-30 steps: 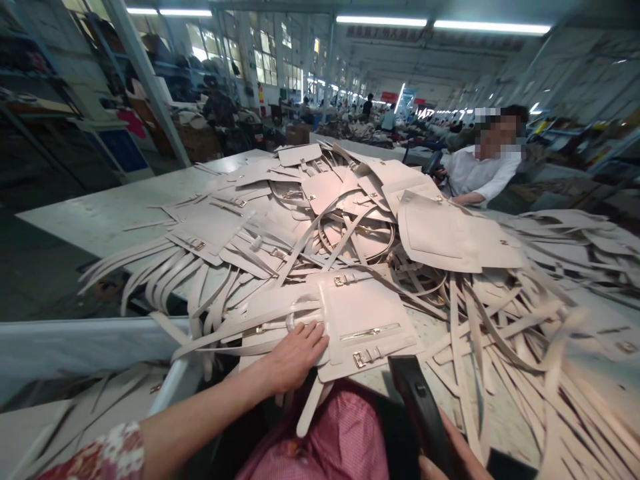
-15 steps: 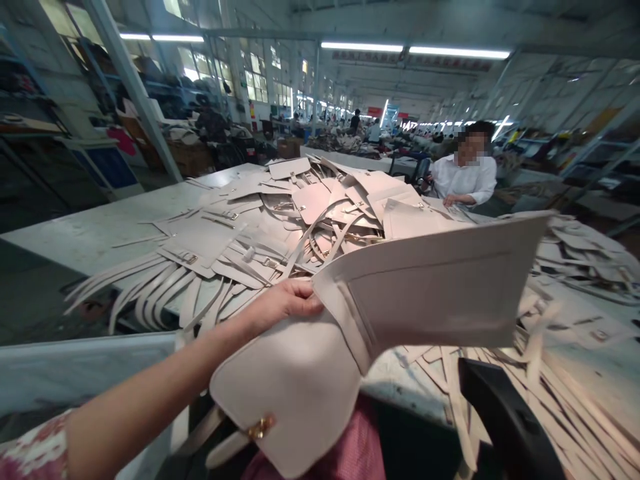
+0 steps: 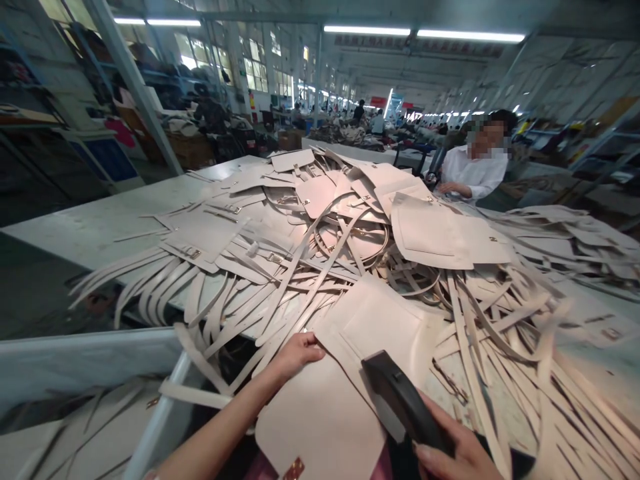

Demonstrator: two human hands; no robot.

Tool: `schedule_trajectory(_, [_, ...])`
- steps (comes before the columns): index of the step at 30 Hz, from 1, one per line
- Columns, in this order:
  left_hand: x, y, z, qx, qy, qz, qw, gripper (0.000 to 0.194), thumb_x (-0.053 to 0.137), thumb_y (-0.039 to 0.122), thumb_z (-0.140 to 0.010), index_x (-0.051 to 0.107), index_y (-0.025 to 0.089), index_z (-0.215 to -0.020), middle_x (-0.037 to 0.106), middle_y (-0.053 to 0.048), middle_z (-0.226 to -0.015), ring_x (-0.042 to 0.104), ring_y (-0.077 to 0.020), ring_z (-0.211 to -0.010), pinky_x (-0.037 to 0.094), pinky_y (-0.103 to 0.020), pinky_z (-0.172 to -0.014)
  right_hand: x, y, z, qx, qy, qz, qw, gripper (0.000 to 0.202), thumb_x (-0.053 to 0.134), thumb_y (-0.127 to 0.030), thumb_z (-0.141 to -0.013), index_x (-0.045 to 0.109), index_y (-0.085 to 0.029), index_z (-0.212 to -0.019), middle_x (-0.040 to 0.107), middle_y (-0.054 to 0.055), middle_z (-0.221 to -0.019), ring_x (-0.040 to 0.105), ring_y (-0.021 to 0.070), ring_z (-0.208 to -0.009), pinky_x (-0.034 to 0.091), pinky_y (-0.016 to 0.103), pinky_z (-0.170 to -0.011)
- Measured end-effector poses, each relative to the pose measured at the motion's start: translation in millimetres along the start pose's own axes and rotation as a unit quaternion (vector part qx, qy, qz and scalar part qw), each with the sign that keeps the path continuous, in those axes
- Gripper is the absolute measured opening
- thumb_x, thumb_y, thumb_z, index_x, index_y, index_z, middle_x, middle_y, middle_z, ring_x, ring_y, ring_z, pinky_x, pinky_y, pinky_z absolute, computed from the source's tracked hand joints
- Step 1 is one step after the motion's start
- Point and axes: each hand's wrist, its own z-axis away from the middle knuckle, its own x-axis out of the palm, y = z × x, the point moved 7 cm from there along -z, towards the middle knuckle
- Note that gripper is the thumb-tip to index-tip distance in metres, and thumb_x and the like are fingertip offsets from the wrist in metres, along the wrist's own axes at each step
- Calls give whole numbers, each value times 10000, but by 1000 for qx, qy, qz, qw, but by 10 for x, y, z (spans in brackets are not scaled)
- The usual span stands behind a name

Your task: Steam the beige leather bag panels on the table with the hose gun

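panel [image 3: 345,373] before strap pile [image 3: 320,247] on table [image 3: 100,220] — co-worker [image 3: 475,170] behind

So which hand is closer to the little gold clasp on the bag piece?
Left. The left hand rests on the bag piece above the gold clasp; the right hand sits farther off, gripping the black tool.

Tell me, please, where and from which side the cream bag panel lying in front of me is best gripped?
Grip the cream bag panel at its left edge by the fold, coming from the left, where the left hand pinches it. That edge lies free, while the right hand holds a black tool over the right side.
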Motion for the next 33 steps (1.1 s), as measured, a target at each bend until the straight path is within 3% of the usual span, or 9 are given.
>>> schedule_trajectory(3, [43,99,59,10,-27,-5,1000,319,662,240,-588,646,129,-886,669,-46,-807,603,-211,-781,450,-318,-747,263,-89,-223,49,-105,-14,993,849,653,-382,-657,240,-166,-1367,619,-13,-490,489,117,-368,391,188,-358])
schedule_trajectory(5, [50,107,49,20,-35,-22,999,291,636,224,-617,648,138,-895,671,-43,-832,597,-217,-834,442,-318,-782,349,-204,-354,41,-132,-7,990,808,625,-325,-689,218,-167,-1369,596,-26,-445,479,110,-351,397,182,-355])
schedule_trajectory(10, [31,-80,-62,-2,-24,-71,997,216,632,259,-627,659,139,-804,670,-41,-809,595,-229,-813,447,-323,-758,543,-560,-659,5,-161,5,987,596,568,-196,-727,377,-210,-1291,588,-42,-522,522,108,-382,431,181,-355])
schedule_trajectory(14, [76,-33,-27,55,-44,15,997,292,626,247,-663,630,145,-937,660,-38,-851,586,-211,-825,439,-315,-766,690,-827,-717,-27,-190,-10,981,556,593,-201,-715,436,-205,-1248,562,-53,-558,537,102,-409,443,171,-360])
schedule_trajectory(20, [100,16,56,66,-33,30,997,282,630,267,-687,646,143,-940,665,-41,-916,577,-222,-879,414,-328,-842,904,-811,-559,-11,-222,36,974,580,567,-120,-693,448,-245,-1246,544,-63,-557,508,86,-405,441,173,-378])
schedule_trajectory(24, [136,20,96,49,-42,12,998,253,595,305,-729,639,150,-923,667,-36,-891,585,-213,-850,432,-315,-802,1014,-922,-628,-70,-180,38,980,564,570,-139,-697,461,-257,-1238,504,-76,-539,463,79,-391,415,178,-370])
schedule_trajectory(26, [137,45,113,33,-43,-7,998,276,610,321,-712,620,157,-934,661,-33,-884,591,-207,-820,445,-302,-757,900,-1019,-659,-99,-134,33,985,565,581,-161,-709,445,-251,-1250,524,-73,-527,461,81,-392,406,179,-376])
schedule_trajectory(28, [111,79,106,7,-34,-43,998,316,630,355,-684,606,152,-925,654,-37,-866,595,-202,-786,451,-286,-709,627,-1058,-631,-102,-80,34,991,575,590,-195,-728,413,-243,-1272,550,-66,-495,480,94,-394,407,187,-385])
schedule_trajectory(33, [-90,82,-34,-108,80,-211,968,399,567,537,-656,546,139,-664,569,-10,-580,535,-168,-549,380,-244,-487,-399,-691,-195,-33,64,56,996,663,591,-320,-761,284,-224,-1341,604,-34,-489,536,139,-408,429,226,-401])
